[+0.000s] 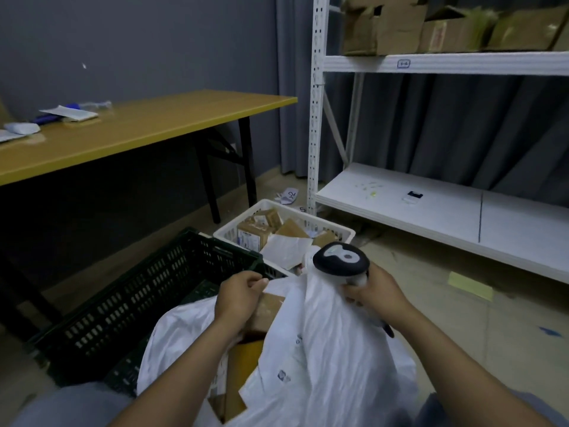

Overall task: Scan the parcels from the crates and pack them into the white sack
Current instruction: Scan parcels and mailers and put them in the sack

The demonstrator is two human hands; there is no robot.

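Grey wall and curtain backed a dim storeroom with a pale floor (431, 303), and low in the middle of the frame lay the sack (323, 349), its mouth open toward the left. Several brown parcels already showed inside it, so packing looked well under way. At the mouth, the left hand (238, 298) curled its fingers over the top of one more box (268, 309), which sat partly inside, seemingly being put in; whether those fingers also pinched the sack's edge could not be told. The wrist was bent down, the forearm rising from the bottom edge. To the right, the right hand (374, 292) was closed round the handle of the scanner (340, 261), head pointing up and away, with sack cloth bunched just beneath it; that forearm ran in from the lower right corner. Beyond the sack, the white crate (345, 234) held a fair heap of parcels, so much scanning probably remained. The black crate (154, 288) at lower left showed no parcel in its visible part, though its inside was dark. Farther out stood a table (138, 124) at upper left and a white rack (431, 204) at right.
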